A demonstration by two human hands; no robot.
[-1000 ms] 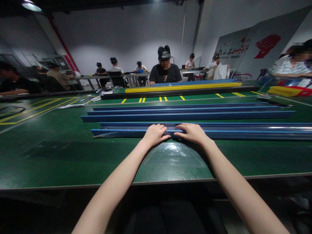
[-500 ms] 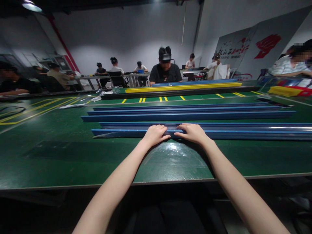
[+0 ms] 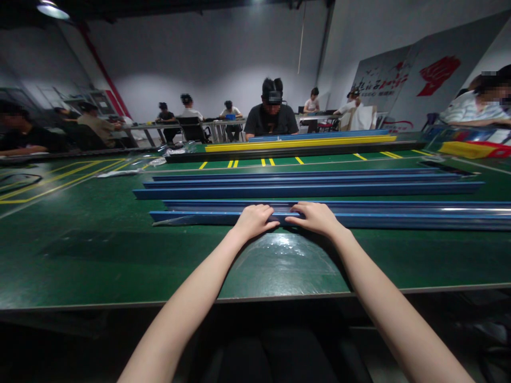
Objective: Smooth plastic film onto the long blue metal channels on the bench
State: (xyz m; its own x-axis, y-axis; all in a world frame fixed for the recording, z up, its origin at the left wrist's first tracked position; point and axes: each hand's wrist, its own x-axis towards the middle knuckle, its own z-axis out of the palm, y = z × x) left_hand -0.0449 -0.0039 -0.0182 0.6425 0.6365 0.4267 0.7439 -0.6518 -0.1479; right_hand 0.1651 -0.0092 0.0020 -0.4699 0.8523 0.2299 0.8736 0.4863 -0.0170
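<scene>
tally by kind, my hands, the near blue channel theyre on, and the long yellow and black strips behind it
Left hand and right hand: 2
Blue channel: 1
Yellow strip: 1
Black strip: 1
Total: 5

Across the green surface [image 3: 99,276], a co-worker [image 3: 272,119] in a black shirt [image 3: 288,123]; beyond, a chair [image 3: 192,129]; at right, a banner [image 3: 411,72] bearing a red fist [image 3: 438,77]; overhead, a lit lamp [image 3: 53,9].

I see co-worker [image 3: 271,121] across table [image 3: 120,255]: head dipped slightly lower than second ago, headgear [image 3: 274,98] drifted little rightward in view.
</scene>
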